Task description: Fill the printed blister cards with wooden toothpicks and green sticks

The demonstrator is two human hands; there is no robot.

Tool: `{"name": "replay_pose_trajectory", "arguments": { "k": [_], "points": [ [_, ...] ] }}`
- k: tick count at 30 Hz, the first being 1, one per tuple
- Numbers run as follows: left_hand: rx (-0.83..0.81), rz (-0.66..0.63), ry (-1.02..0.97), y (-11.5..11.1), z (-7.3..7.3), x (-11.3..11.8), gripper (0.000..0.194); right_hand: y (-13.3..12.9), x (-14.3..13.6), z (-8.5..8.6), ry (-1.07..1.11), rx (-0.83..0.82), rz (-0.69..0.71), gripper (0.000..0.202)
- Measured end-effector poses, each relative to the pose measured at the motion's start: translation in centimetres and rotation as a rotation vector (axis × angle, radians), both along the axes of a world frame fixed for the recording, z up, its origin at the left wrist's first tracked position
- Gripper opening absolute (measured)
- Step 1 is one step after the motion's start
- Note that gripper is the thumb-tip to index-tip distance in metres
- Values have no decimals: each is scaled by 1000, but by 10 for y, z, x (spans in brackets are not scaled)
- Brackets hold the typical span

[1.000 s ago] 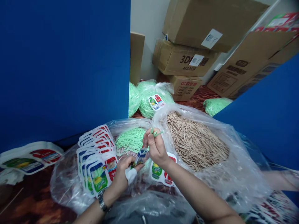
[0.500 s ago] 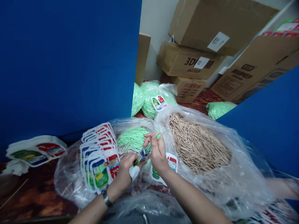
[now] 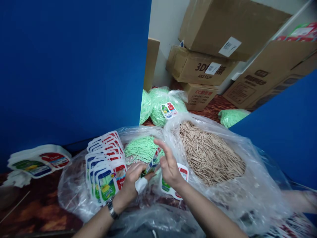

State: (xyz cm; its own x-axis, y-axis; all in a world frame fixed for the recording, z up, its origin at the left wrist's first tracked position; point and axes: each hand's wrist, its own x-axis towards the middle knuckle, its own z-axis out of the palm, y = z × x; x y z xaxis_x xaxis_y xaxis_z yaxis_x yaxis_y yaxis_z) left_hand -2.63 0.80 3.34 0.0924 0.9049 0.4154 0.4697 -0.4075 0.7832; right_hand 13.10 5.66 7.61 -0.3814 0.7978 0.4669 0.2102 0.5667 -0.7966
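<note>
L hand (image 3: 133, 178) had its grip closed round a small printed pack (image 3: 154, 162), held up over the clear plastic (image 3: 74, 195), nr the green sticks (image 3: 138, 148) by the plastic's far edge. R hand (image 3: 170, 167) was at the pack's upper end, index finger out; couldn't tell if its grip pinched it. Overlapping packs (image 3: 107, 185) lay twd the plastic's L edge, brown sticks (image 3: 210, 152) twd its R edge.
</note>
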Motion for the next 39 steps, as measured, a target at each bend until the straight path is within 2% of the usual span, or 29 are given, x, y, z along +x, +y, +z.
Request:
{"name": "replay_pose_trajectory", "arguments": {
  "k": [2, 3, 4, 6, 7, 9, 10, 12, 15, 18, 21, 24, 27, 30, 32, 33, 35, 39],
  "points": [
    [7, -3, 15, -1, -4, -2, 5, 3, 3, -4, -128, 77, 90, 42],
    [12, -6, 19, -3, -6, -3, 5, 8, 5, -8, -136, 78, 88, 42],
    [16, -8, 19, -5, -8, -4, 5, 17, 7, -12, -112, 45, 42, 43],
    [27, -13, 3, -9, -13, -8, 6, 43, 8, -22, -95, -99, -144, 46],
    [26, -12, -9, -12, -15, -9, 7, 59, 7, -28, -183, -175, -215, 45],
    [13, -2, -22, -17, -18, -11, 7, 92, 0, -41, -609, -262, -254, 37],
    [9, -1, -24, -20, -18, -12, 7, 106, -6, -47, -691, -285, -257, 32],
    [16, 3, -26, -23, -19, -14, 6, 125, -20, -59, -812, -304, -275, 34],
    [64, 14, -33, -24, -20, -17, 7, 137, -40, -71, -896, -316, -312, 46],
    [99, 40, -24, -23, -19, -21, 9, 139, -48, -75, -960, -333, -312, 39],
    [140, 47, -15, -22, -14, -23, 8, 140, -44, -73, -976, -339, -295, 36],
    [215, 23, -13, -20, -9, -24, 14, 136, -31, -61, -953, -321, -283, 51],
    [297, -18, 4, -18, -9, -24, 24, 113, -12, -35, -764, -260, -230, 55],
    [318, -50, 17, -15, -13, -23, 29, 70, 7, 4, -98, -178, -134, 46],
    [312, -54, 22, -13, -15, -21, 26, 39, 15, 28, 167, -164, -100, 49],
    [309, -56, 26, -12, -15, -20, 24, 25, 17, 36, 215, -143, -71, 50],
    [292, -70, 36, -11, -13, -18, 20, 5, 19, 42, 223, -73, -16, 49],
    [237, -100, 24, -10, -7, -14, 20, -5, 16, 31, 147, 93, 99, 51]
  ]
}}
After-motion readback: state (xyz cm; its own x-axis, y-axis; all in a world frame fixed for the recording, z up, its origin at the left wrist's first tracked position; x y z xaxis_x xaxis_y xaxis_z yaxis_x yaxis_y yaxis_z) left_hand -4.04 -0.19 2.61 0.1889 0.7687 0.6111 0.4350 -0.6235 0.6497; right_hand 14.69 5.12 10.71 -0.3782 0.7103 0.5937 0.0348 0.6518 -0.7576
